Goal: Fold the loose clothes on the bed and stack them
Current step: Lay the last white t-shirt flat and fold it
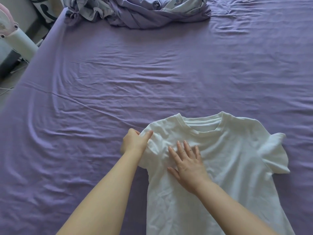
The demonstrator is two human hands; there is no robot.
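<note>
At the far left, beside the bed, a white and pink appliance (pixel 15 38) stands on the floor with thin cables trailing near it. The bed (pixel 101 85) is covered by a wrinkled purple sheet. Near its head lies a bunched purple blanket (pixel 135 12). The left hand (pixel 133 141) pinches the folded-in sleeve of a white T-shirt (pixel 228 158), which lies collar-away on the near right part of the bed. The right hand (pixel 188 161) presses flat on its chest, fingers spread.
</note>
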